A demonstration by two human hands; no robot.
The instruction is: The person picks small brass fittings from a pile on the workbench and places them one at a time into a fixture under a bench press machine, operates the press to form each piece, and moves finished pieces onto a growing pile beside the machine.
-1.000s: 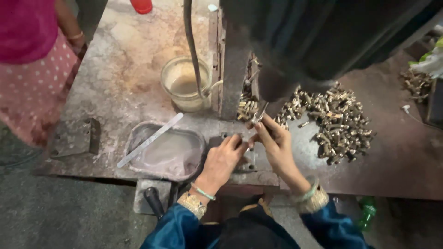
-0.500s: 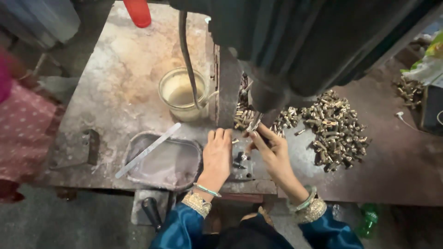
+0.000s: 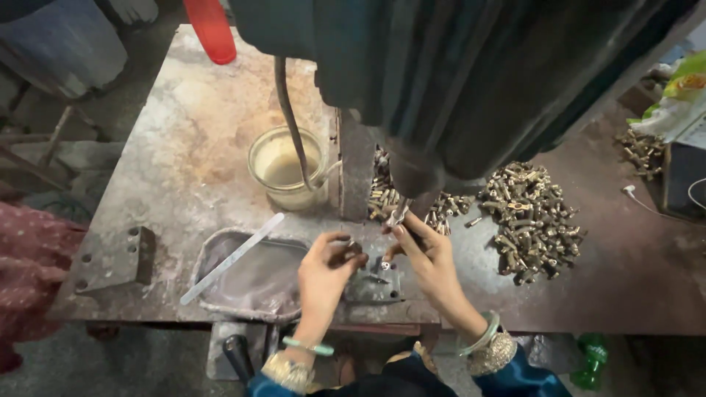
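The left hand [image 3: 329,266] rests at the near edge of the steel worktable [image 3: 184,154], its fingers curled inward with thumb and forefinger pinched together near a small dark metal part [image 3: 355,251]; whether the part is truly gripped or only touched cannot be told at this size. Just to the right of that hand, and partly under its fingertips, sits a small grey fixture block [image 3: 376,284] with holes in it. The right hand [image 3: 426,254] lies close beside the left one, on the far side of the block, its fingers half closed and its forefinger and thumb raised toward a thin shiny piece [image 3: 398,214] that hangs under the machine spindle [image 3: 416,176]; the fingertips meet that piece, though a firm hold is not clear. Well to the right of the right hand spreads a heap of small brass-coloured fittings [image 3: 531,220], and a smaller heap [image 3: 384,197] lies just beyond its fingertips, behind the spindle. To the left of the left hand lies a shallow metal tray [image 3: 213,283] with a flat pale strip [image 3: 232,257] resting across it. Beyond that hand stands a clear cup of cloudy yellowish liquid [image 3: 283,169], with a dark hose [image 3: 288,117] dipping into it. Both wrists wear bangles above blue sleeves.
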